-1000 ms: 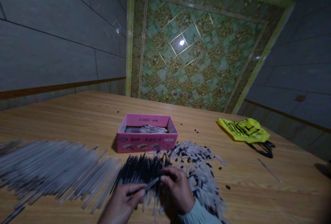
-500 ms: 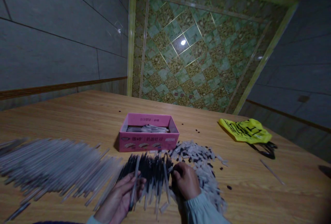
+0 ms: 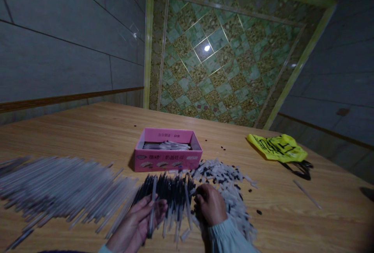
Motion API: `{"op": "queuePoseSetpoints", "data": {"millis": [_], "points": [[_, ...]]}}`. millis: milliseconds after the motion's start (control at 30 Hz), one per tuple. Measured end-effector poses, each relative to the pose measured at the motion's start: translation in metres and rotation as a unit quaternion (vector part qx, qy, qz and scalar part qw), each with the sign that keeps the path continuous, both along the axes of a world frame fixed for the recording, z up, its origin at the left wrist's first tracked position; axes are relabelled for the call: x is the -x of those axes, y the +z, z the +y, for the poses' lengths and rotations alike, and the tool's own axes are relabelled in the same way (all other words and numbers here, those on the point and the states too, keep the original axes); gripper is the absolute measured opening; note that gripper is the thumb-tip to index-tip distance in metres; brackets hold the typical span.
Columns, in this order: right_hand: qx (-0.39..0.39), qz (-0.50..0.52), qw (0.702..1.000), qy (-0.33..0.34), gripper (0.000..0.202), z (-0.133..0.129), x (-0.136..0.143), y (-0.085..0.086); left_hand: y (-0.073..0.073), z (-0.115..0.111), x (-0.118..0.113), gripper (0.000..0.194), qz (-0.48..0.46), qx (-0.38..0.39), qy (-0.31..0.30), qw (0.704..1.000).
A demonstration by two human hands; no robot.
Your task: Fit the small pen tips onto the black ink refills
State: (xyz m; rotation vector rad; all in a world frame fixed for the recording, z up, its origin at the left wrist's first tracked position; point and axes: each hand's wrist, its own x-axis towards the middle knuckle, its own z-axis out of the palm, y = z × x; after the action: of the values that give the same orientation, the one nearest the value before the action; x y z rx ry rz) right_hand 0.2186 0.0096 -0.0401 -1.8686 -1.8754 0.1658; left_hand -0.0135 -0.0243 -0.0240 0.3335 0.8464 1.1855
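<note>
My left hand (image 3: 146, 218) is closed around a thin clear tube (image 3: 152, 208), held nearly upright, with something dark in its lower end. Beneath and beyond it lies a row of thin black-and-clear sticks (image 3: 172, 190) with pointed dark far ends; they look like pen refills. My right hand (image 3: 210, 204) rests with curled fingers at the row's right edge, beside a heap of small whitish and black pieces (image 3: 233, 198). Its fingertips are turned away, so what they pinch, if anything, is hidden. A wide pile of clear tubes (image 3: 64, 187) spreads out to the left.
Behind the row stands an open pink box (image 3: 168, 159) with whitish sticks inside. A yellow bag (image 3: 277, 148) with black straps lies at the right, and a single stick (image 3: 307, 194) is in front of it. Tiny black bits (image 3: 259, 211) dot the wooden table (image 3: 96, 128).
My left hand has shifted very slightly, and the tube in it stands a little more upright. My right hand stays almost in the same place.
</note>
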Motion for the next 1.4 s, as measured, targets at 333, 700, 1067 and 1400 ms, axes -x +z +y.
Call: {"op": "queuePoseSetpoints", "data": {"millis": [333, 700, 1067, 1400], "points": [[-0.022, -0.034, 0.999, 0.007, 0.018, 0.0, -0.005, 0.013, -0.001, -0.002, -0.001, 0.034, 0.012, -0.036, -0.012, 0.999], [-0.041, -0.066, 0.996, 0.043, 0.025, 0.003, 0.012, 0.001, 0.002, -0.004, -0.003, 0.042, 0.076, -0.035, -0.035, 0.996], [-0.051, 0.315, 0.942, 0.107, 0.02, 0.001, 0.018, 0.001, -0.013, -0.001, -0.002, 0.044, 0.172, -0.096, -0.068, 0.978], [0.109, 0.758, 0.636, 0.092, 0.031, -0.005, 0.037, 0.001, -0.028, 0.002, -0.001, 0.057, 0.297, -0.141, -0.136, 0.935]]}}
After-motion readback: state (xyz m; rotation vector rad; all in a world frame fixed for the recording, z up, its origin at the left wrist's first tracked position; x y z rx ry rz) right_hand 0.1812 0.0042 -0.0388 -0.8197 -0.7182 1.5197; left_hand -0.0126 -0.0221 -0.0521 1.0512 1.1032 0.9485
